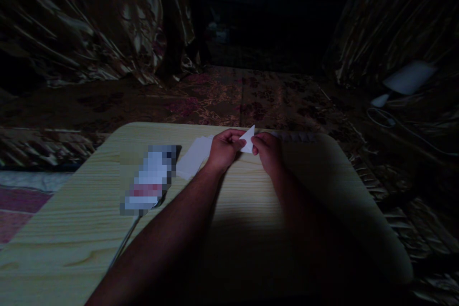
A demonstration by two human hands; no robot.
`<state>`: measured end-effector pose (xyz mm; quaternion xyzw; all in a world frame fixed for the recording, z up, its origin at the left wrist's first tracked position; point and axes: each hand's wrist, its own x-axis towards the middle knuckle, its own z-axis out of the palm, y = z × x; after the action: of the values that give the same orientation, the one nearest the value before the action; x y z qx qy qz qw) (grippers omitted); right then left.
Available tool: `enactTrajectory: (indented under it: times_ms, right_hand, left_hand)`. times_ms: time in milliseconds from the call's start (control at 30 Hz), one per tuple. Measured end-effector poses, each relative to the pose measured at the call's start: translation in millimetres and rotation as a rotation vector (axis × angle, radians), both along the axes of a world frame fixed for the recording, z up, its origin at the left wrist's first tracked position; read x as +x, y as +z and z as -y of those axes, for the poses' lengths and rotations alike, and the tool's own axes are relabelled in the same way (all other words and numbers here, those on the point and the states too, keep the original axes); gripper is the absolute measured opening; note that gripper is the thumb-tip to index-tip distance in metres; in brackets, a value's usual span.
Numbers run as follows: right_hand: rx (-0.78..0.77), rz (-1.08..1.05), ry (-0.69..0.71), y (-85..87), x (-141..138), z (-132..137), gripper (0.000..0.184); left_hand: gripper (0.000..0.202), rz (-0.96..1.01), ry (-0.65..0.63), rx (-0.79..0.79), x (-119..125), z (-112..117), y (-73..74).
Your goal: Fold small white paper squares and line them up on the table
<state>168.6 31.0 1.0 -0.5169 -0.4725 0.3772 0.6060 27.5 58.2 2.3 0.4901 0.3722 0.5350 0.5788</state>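
Both my hands meet over the far middle of a light wooden table (89, 229). Between them is a small white folded piece of paper (248, 140), shaped like a triangle with its tip pointing up. My left hand (224, 148) pinches its left side with closed fingers. My right hand (267, 150) pinches its right side, fingers also closed. Just left of my left hand, a small stack of white paper sheets (193, 157) lies flat on the table.
A blurred-out flat object (150, 179) lies on the table's left part, with a thin cable (125, 241) running from it toward the near edge. Patterned carpet (251, 98) and draped fabric surround the table. A white device (407, 79) with a cord lies at right.
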Motion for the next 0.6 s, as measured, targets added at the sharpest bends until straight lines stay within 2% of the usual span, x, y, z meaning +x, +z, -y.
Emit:
enactTrajectory:
  times_ms: [200, 467, 600]
  right_hand:
    - [-0.035, -0.018, 0.014, 0.6, -0.7, 0.1, 0.022]
    - [-0.011, -0.042, -0.044, 0.2, -1.9, -1.6, 0.032]
    - [-0.026, -0.056, -0.046, 1.6, -2.5, -1.1, 0.023]
  left_hand:
    - [0.031, 0.004, -0.038, -0.007, -0.7, 1.7, 2.0]
    - [0.032, -0.056, -0.081, 0.021, -0.8, 1.8, 1.2]
    - [0.029, -0.088, -0.088, 0.036, -1.1, 3.8, 2.8]
